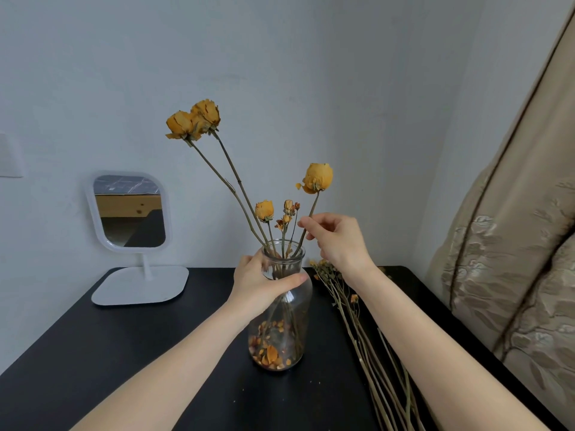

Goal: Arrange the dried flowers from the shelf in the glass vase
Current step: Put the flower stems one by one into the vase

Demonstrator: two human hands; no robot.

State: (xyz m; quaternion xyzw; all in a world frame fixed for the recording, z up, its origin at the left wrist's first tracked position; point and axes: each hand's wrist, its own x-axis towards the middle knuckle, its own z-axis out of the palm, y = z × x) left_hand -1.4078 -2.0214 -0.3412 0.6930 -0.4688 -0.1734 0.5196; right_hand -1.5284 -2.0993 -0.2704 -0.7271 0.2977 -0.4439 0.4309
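Observation:
A clear glass vase (pixel 291 315) stands on the black table (pixel 124 353), with loose dried petals at its bottom. My left hand (pixel 259 281) grips the vase around its neck. Several dried yellow roses stand in it; two tall ones (pixel 194 121) lean to the upper left and short buds (pixel 264 210) sit near the mouth. My right hand (pixel 334 239) pinches the stem of another yellow rose (pixel 318 178), whose lower end is inside the vase mouth. A bundle of dried stems (pixel 357 325) lies on the table to the right of the vase.
A white standing mirror (pixel 130 209) sits at the table's back left against the pale wall. A beige patterned curtain (pixel 513 275) hangs along the right edge of the table. Small petal crumbs dot the table near the vase.

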